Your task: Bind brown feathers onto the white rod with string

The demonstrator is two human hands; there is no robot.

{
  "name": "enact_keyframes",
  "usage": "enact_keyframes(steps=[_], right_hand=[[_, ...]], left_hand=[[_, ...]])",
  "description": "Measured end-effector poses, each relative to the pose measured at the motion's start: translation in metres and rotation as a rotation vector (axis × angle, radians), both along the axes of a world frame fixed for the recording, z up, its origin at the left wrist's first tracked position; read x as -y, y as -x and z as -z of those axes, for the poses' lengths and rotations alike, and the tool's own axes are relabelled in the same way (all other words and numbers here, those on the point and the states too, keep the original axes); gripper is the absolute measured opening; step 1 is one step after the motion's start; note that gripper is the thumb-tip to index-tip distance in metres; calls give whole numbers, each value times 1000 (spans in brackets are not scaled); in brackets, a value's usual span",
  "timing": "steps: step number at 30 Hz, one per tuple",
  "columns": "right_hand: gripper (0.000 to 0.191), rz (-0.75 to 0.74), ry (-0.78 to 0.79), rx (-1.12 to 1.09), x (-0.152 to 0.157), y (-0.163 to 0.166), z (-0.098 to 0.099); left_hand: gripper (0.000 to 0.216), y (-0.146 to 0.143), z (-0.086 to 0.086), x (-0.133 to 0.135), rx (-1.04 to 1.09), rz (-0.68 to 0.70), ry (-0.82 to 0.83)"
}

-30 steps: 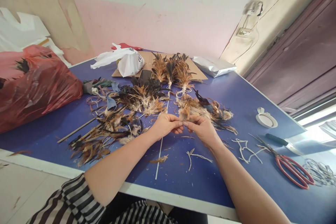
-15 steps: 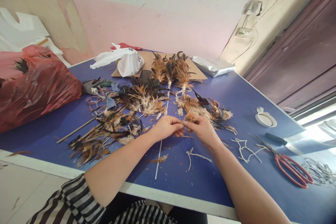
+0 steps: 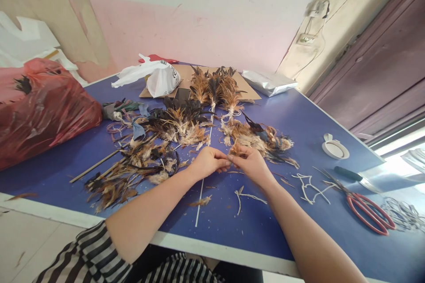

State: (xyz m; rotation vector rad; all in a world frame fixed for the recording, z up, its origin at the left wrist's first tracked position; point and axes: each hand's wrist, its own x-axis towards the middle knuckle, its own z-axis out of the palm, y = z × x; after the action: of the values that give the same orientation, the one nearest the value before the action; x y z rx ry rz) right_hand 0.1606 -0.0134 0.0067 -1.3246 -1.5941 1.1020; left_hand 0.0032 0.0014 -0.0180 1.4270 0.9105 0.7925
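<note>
My left hand (image 3: 207,162) and my right hand (image 3: 251,164) meet fingertip to fingertip over the blue table (image 3: 299,110). Both are pinched on a small tuft of brown feathers (image 3: 236,149) that sticks up between them. Just beyond my right hand lies a loose heap of brown and black feathers (image 3: 265,139). A larger heap of feathers (image 3: 146,159) spreads to the left of my left hand. Three tied feather bundles (image 3: 215,88) lie on a cardboard sheet (image 3: 245,90) further back.
Red-handled scissors (image 3: 367,212), a green-handled tool (image 3: 348,174), a white round lid (image 3: 334,149) and white string scraps (image 3: 310,188) lie at the right. A red plastic bag (image 3: 43,110) fills the left end. A white bag (image 3: 159,77) and silver packet (image 3: 268,82) sit at the back.
My hands have stayed together at the same spot; the fingers have shifted slightly on the tuft, which now stands a little more upright. The view has drifted slightly.
</note>
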Motion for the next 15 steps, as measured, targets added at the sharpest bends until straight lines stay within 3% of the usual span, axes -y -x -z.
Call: enact_keyframes(steps=[6, 8, 12, 15], right_hand=[[17, 96, -129, 96, 1, 8, 8], [17, 96, -103, 79, 0, 9, 7], [27, 51, -19, -31, -8, -8, 1], [31, 318, -143, 53, -19, -35, -4]], left_hand=[[18, 1, 7, -1, -109, -56, -165], [17, 1, 7, -1, -127, -69, -196], [18, 0, 2, -3, -28, -118, -33], [17, -1, -4, -6, 131, -213, 182]])
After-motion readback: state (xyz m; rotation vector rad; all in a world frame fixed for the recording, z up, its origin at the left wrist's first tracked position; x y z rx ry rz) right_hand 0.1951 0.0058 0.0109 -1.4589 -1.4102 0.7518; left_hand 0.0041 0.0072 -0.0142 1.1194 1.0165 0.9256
